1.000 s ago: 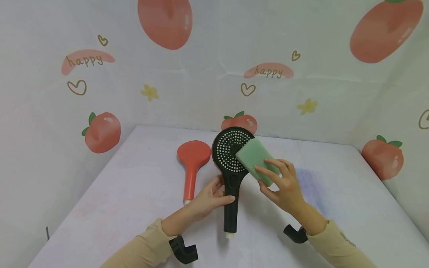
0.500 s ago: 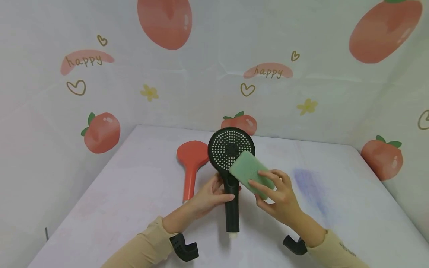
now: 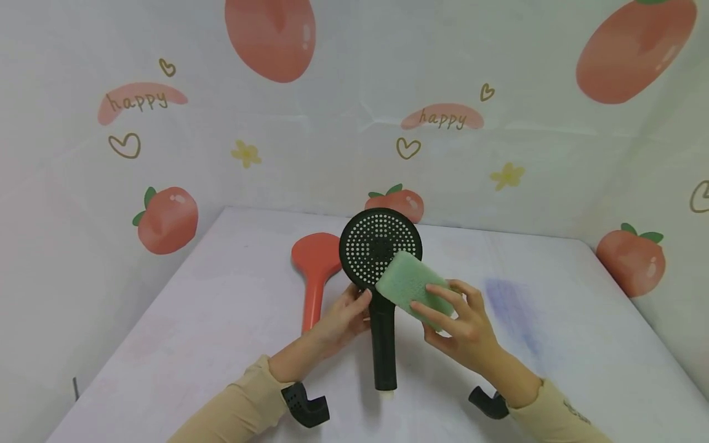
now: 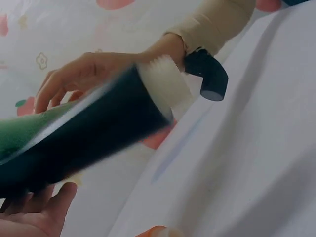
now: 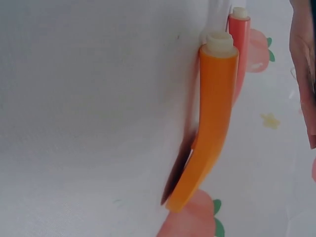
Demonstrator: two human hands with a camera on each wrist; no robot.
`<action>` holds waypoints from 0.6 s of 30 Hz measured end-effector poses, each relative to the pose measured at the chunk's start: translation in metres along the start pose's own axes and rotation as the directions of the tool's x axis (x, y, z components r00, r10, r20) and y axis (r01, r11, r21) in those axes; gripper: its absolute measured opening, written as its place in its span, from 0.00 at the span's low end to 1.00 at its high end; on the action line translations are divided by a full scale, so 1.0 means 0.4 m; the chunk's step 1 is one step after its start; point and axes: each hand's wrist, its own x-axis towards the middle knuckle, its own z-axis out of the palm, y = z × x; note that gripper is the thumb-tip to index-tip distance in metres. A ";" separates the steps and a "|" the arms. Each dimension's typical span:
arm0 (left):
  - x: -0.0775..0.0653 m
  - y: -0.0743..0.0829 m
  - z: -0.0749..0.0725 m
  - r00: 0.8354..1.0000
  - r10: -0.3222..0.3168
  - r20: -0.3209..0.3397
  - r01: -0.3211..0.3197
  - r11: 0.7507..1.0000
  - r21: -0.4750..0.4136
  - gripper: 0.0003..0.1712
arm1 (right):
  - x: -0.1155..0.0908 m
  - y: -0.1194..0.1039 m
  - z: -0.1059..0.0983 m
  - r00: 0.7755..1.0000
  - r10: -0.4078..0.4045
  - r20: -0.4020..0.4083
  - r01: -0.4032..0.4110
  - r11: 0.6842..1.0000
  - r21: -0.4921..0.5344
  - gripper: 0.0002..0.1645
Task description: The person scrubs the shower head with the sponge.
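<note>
A black shower head (image 3: 362, 243) with a pale-dotted spray face is raised over the table, face outward. My left hand (image 3: 343, 317) holds it at the neck, thumb in front and the other fingers partly hidden behind. In the left wrist view its handle (image 4: 94, 133) ends in a white threaded tip. My right hand (image 3: 465, 323) pinches a light green sponge (image 3: 412, 286) between thumb and fingers. A corner of the sponge overlaps the lower right of the spray face and the neck.
A red shower head (image 3: 314, 271) lies face down on the white table (image 3: 221, 295), left of the black one. The right wrist view also shows an orange shower head (image 5: 215, 108) lying there. A fruit-patterned backdrop (image 3: 332, 135) rises behind.
The sponge has slid down from the right side of the spray face towards the neck. My left thumb has shifted from the handle up to the neck, and the shower head has tilted slightly left.
</note>
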 end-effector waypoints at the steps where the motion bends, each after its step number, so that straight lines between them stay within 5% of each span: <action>1: 0.004 0.003 0.006 1.000 -0.003 -0.024 0.002 1.000 -0.013 0.32 | -0.003 0.005 0.000 1.000 -0.006 0.000 0.006 1.000 0.001 0.14; 9: 0.001 0.032 0.019 0.990 -0.009 -0.137 0.019 0.997 0.068 0.32 | -0.006 0.005 0.001 1.000 -0.005 0.026 0.005 1.000 0.006 0.14; 18: 0.014 0.028 -0.010 0.966 0.016 -0.257 0.029 0.985 0.168 0.29 | -0.011 0.008 0.005 0.995 0.057 0.077 -0.059 0.998 0.026 0.16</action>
